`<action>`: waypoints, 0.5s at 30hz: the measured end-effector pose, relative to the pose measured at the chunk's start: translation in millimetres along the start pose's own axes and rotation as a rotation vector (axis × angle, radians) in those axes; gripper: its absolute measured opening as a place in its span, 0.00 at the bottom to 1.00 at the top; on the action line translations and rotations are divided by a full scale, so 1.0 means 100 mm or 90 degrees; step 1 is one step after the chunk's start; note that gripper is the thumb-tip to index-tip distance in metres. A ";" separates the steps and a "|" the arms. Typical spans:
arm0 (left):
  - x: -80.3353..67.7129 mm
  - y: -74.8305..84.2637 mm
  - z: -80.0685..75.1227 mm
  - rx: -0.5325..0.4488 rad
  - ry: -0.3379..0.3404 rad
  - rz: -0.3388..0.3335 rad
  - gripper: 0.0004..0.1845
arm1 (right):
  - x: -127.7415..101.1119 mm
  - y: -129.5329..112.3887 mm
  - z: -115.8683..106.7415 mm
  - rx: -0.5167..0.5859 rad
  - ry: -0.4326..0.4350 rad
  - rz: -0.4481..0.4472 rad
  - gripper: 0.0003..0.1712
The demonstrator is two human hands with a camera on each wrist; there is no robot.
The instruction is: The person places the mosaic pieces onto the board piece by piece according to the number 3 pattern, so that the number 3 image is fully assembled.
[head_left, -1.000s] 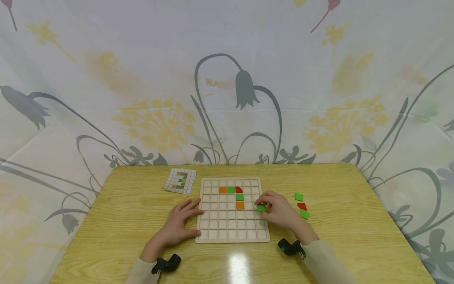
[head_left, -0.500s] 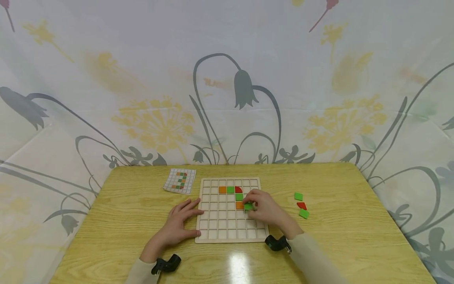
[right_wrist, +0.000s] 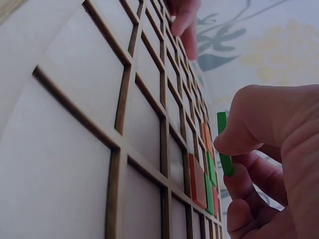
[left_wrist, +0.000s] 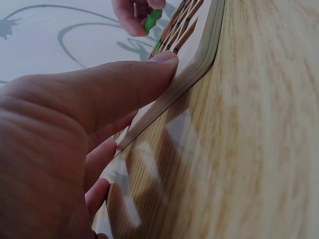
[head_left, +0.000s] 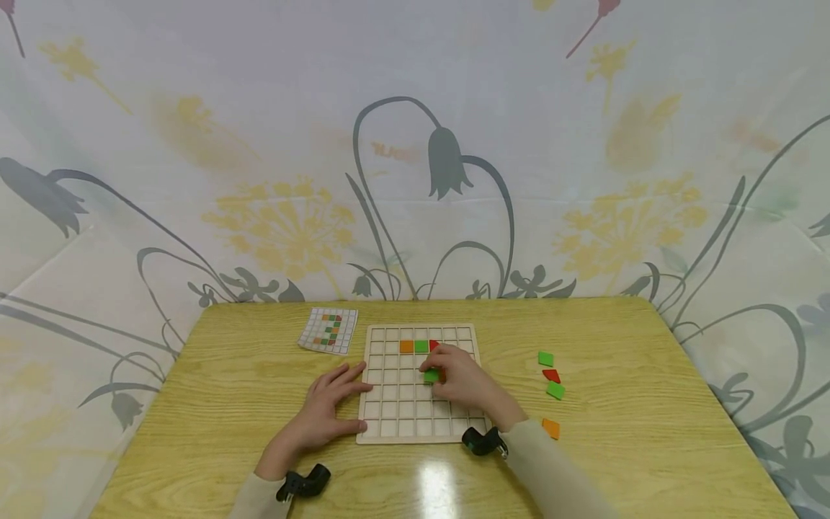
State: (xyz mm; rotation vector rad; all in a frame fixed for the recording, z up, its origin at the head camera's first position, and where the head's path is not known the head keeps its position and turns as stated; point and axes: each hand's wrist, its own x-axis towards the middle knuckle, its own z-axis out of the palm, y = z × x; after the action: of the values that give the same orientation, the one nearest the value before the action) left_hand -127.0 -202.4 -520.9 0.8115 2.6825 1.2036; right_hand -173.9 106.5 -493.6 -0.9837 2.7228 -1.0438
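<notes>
My right hand (head_left: 463,378) pinches a green square tile (right_wrist: 224,144) between thumb and fingers, just over the wooden grid board (head_left: 395,429). In the right wrist view the tile stands on edge, apart from the grid. My left hand (head_left: 324,411) lies spread at the board's left side, its thumb (left_wrist: 159,62) on the rim and fingertips along the edge. On the board an orange tile (head_left: 406,347), a green tile (head_left: 421,347) and a partly covered red tile (head_left: 434,346) form a row. Below them, more tiles are hidden by my right hand in the head view.
A printed pattern card (head_left: 328,331) lies behind the board to the left. Right of the board are a green tile (head_left: 546,358), a red rounded tile (head_left: 551,375), another green tile (head_left: 555,391) and an orange tile (head_left: 550,429). A flowered curtain hangs behind the table.
My right hand has carried the green tile leftward from the board's right side to over its middle columns. The orange tile at right has come into view. My left hand stays put.
</notes>
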 end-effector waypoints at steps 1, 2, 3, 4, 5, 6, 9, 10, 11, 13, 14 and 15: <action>0.00 0.00 0.00 0.001 0.001 -0.002 0.28 | 0.01 -0.01 0.01 0.002 -0.001 0.002 0.19; 0.00 0.00 0.00 0.003 0.001 -0.002 0.28 | 0.02 -0.03 0.01 0.003 -0.003 0.004 0.20; 0.01 0.00 0.00 0.004 0.002 -0.002 0.28 | 0.02 -0.03 0.02 -0.001 -0.007 0.009 0.20; 0.01 0.00 0.00 0.004 0.002 -0.002 0.28 | 0.03 -0.03 0.03 0.000 -0.011 0.016 0.20; 0.01 0.00 0.00 0.005 0.002 -0.003 0.28 | 0.03 -0.03 0.04 0.001 -0.014 0.021 0.20; 0.01 0.00 0.00 0.006 0.002 -0.003 0.29 | 0.04 -0.03 0.05 0.002 -0.016 0.026 0.20; 0.00 0.00 0.00 0.005 -0.002 -0.010 0.29 | 0.05 -0.01 0.08 0.001 -0.021 0.033 0.20; 0.00 0.00 -0.01 0.006 -0.003 -0.013 0.30 | 0.06 -0.01 0.09 0.002 -0.021 0.035 0.20; 0.00 0.00 -0.01 0.006 -0.004 -0.014 0.30 | 0.06 0.00 0.11 -0.002 -0.021 0.036 0.20; 0.00 0.01 -0.01 0.005 -0.006 -0.018 0.30 | 0.07 0.02 0.13 -0.011 -0.019 0.033 0.21; 0.00 0.01 -0.01 0.005 -0.006 -0.017 0.30 | 0.07 0.02 0.14 -0.014 -0.018 0.031 0.21; 0.00 0.01 -0.01 0.005 -0.005 -0.017 0.30 | 0.08 0.02 0.15 -0.014 -0.017 0.028 0.21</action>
State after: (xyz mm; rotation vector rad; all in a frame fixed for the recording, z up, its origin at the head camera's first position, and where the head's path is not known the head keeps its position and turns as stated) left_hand -127.2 -202.3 -520.0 0.7781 2.6851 1.1822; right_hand -177.2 94.8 -505.2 -0.9284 2.7278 -0.9885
